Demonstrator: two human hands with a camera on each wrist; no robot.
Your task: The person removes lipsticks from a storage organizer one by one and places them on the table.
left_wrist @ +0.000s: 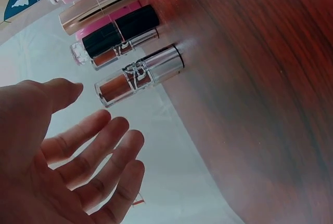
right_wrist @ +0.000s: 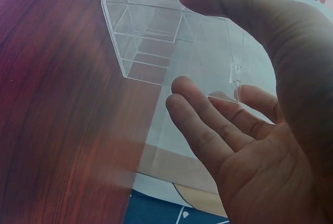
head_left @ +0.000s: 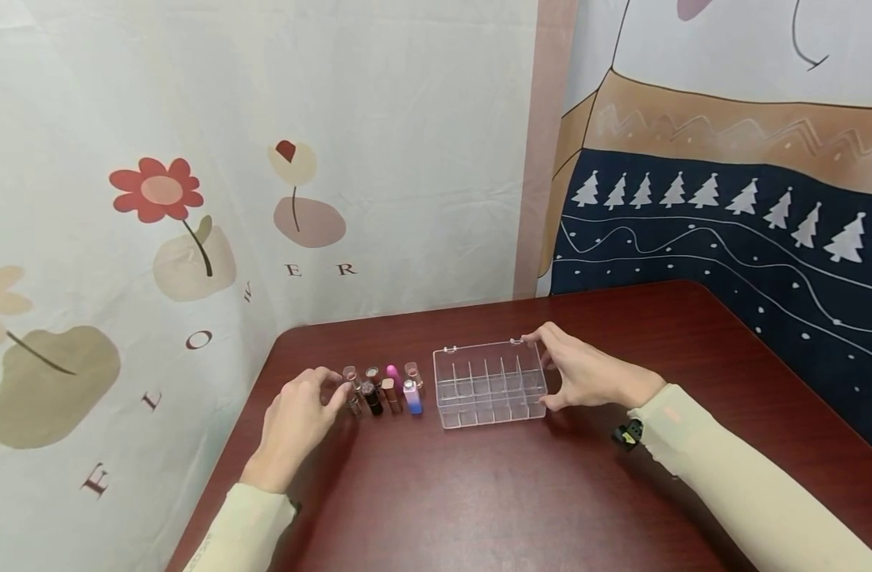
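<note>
Several lipsticks stand upright in a cluster on the table's left side. My left hand (head_left: 297, 419) is beside the leftmost ones, its fingers spread and loosely bent. In the left wrist view, a gap separates thumb and fingertips from the nearest lipstick (left_wrist: 138, 76), which has a clear cap and silver base. Near it stand a black lipstick (left_wrist: 120, 31), a gold one (left_wrist: 101, 5) and a pink-to-blue one (head_left: 412, 400). My right hand (head_left: 586, 372) holds the right end of a clear divided box (head_left: 489, 389), thumb at the front corner, fingers at the raised lid's corner.
The dark red wooden table (head_left: 493, 492) carries the box right of the lipsticks. A pale printed cloth (head_left: 407, 159) hangs behind and to the left. On the right hangs a navy tree-patterned cloth (head_left: 693, 230).
</note>
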